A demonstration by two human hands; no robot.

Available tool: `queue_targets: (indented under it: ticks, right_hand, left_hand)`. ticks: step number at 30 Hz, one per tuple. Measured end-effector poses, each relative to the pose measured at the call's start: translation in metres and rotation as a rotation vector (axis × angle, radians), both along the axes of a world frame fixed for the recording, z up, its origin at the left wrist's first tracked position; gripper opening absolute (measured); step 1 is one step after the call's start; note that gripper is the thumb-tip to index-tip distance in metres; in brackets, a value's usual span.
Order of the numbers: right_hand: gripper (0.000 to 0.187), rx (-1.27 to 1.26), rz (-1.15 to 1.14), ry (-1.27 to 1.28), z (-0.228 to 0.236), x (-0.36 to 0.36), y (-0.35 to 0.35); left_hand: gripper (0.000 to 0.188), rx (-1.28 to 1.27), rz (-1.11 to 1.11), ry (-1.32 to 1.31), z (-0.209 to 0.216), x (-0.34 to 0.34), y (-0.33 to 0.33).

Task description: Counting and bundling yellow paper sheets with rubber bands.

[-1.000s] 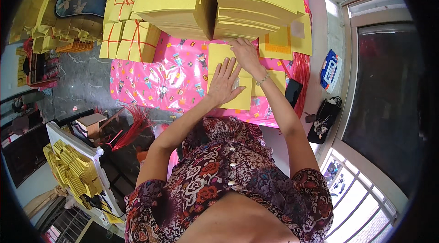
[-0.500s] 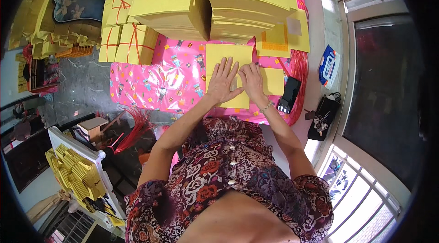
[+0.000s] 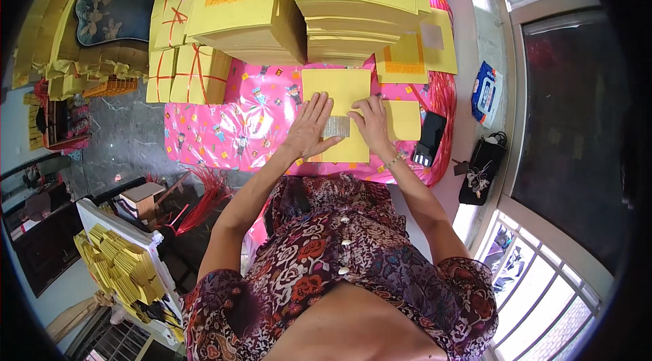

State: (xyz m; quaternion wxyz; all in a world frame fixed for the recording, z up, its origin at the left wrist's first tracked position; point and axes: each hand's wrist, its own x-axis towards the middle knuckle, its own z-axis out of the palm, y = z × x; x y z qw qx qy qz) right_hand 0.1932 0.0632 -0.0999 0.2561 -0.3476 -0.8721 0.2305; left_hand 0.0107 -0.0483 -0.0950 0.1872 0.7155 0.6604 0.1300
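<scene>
Yellow paper (image 3: 352, 150) with a silver patch (image 3: 337, 127) in its middle lies on the pink patterned table cover (image 3: 261, 120). My left hand (image 3: 309, 127) rests flat on the paper's left side, fingers stretched and thumb along the patch's lower edge. On the other side my right hand (image 3: 372, 124) has its fingers bent and drawn together, tips by the patch's upper right corner. Whatever those tips hold is too small to make out. Another yellow piece (image 3: 405, 120) sticks out to the right, partly under my right hand.
Tall stacks of yellow paper (image 3: 353, 25) stand at the table's back. Bundles tied with red string (image 3: 197, 76) are at the left. A black phone (image 3: 430, 138) and red strands (image 3: 446, 150) lie along the right edge. A blue and white packet (image 3: 485, 95) and black pouch (image 3: 482, 172) are beyond.
My left hand has slid left and my right hand slightly right, so they are apart now. The silver patch between them has come into view.
</scene>
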Motion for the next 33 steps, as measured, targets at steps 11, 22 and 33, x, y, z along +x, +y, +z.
queue_targets:
  ticks: [11,22,33]
  right_hand:
    - [0.033,0.161,0.085,-0.127,0.013,0.002,0.001]
    - [0.027,0.369,0.24,-0.022,0.022,-0.002,0.017]
    - [0.045,-1.339,-0.543,0.524,0.039,-0.022,-0.036]
  left_hand:
    - [0.082,0.125,0.02,-0.047,0.007,-0.003,0.003]
    - [0.055,0.252,0.067,0.177,0.004,-0.003,0.028]
    - [0.055,0.381,0.085,0.2,0.005,-0.005,0.029]
